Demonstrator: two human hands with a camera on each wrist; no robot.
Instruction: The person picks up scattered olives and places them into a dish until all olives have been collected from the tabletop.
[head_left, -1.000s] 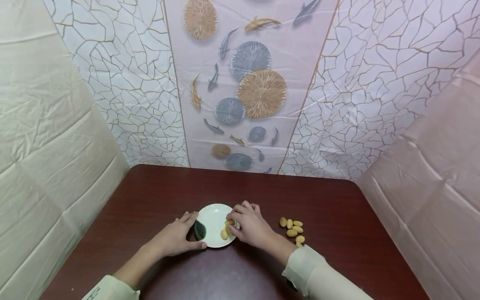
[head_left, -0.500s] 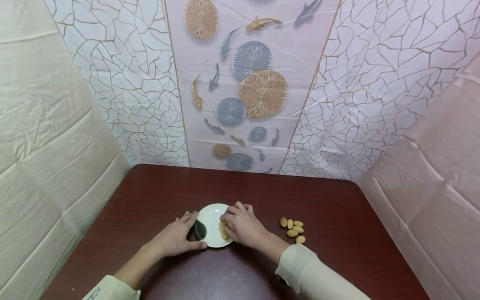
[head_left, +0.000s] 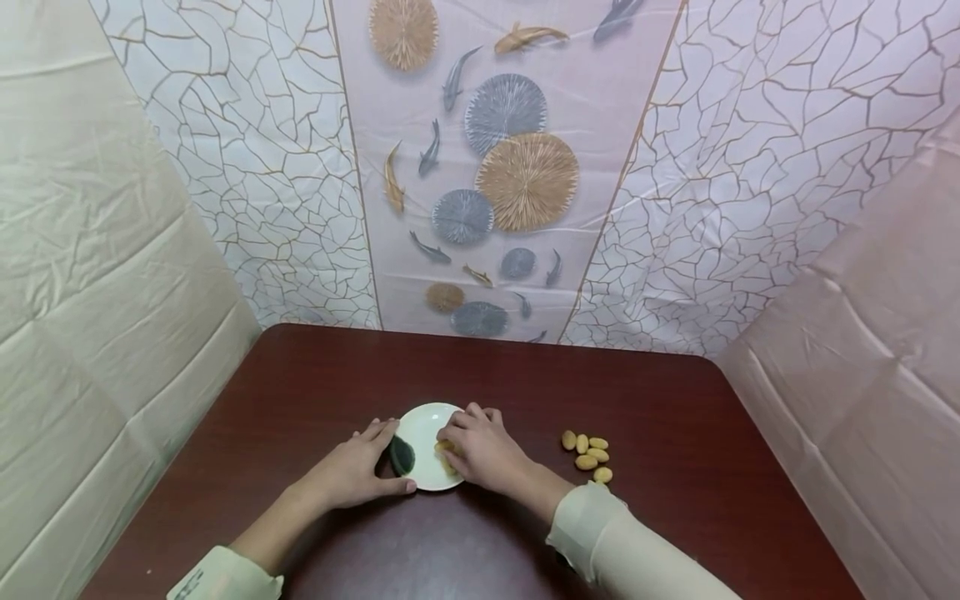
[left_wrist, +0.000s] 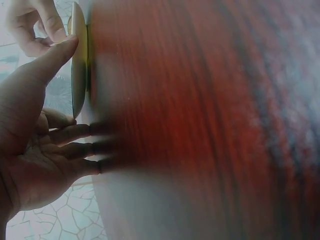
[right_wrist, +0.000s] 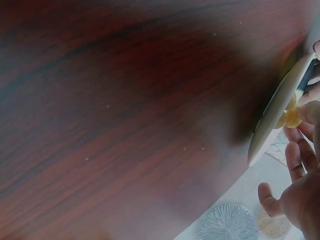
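A small white plate (head_left: 429, 421) lies on the table between the two hands. My left hand (head_left: 347, 475) spans its left rim, fingers and thumb stretched apart and touching the edge. A dark green patch (head_left: 402, 457) shows at that side; whether it is a separate thing or part of the plate I cannot tell. Over the plate's right part, my right hand (head_left: 483, 450) pinches a small yellow oval piece (head_left: 444, 447) between thumb and fingers. In the right wrist view, yellow pieces (right_wrist: 293, 119) show by the fingertips just above the plate, partly hidden by the fingers.
Several small yellow-brown oval pieces (head_left: 587, 462) lie in a loose group to the right, near the right sleeve (head_left: 592, 533). The dark red-brown table (head_left: 337, 375) meets a patterned cloth wall (head_left: 465, 217) at its far edge.
My right hand has shifted a little left over the plate and now covers more of the yellow pieces there. My left hand keeps its place at the rim.
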